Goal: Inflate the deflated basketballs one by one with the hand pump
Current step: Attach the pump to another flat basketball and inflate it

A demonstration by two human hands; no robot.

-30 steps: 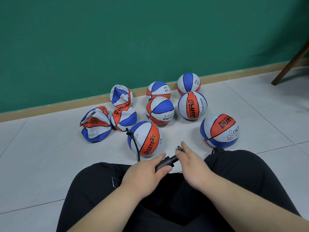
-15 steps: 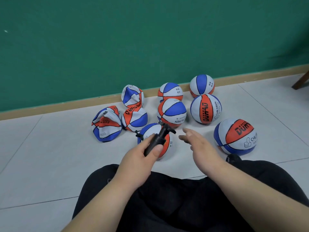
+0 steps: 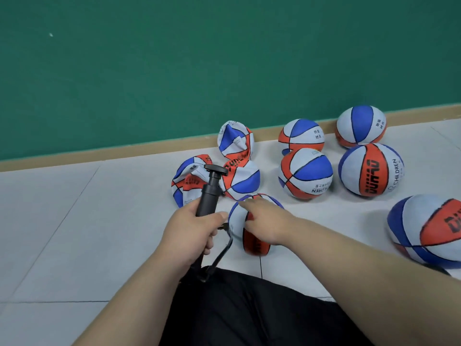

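My left hand (image 3: 190, 232) grips the barrel of the black hand pump (image 3: 210, 193), which stands nearly upright with its T-handle on top. Its black hose (image 3: 220, 255) loops down toward my lap. My right hand (image 3: 264, 222) rests with spread fingers on the nearest red, white and blue basketball (image 3: 239, 221) on the floor in front of me. Three crumpled, deflated balls lie behind the pump: one at the left (image 3: 185, 184), one beside it (image 3: 243, 179), one by the wall (image 3: 235, 141).
Several round balls stand to the right: two near the skirting board (image 3: 300, 136) (image 3: 360, 126), two in front of them (image 3: 305, 173) (image 3: 370, 169), one at the right edge (image 3: 429, 229). A green wall (image 3: 199, 58) backs the white tiled floor (image 3: 74, 221). My black-trousered legs (image 3: 249, 308) fill the bottom.
My left hand lifted the pump from my lap and tipped it upright. My right hand left the pump's handle and reached forward onto the nearest ball. The view swung left.
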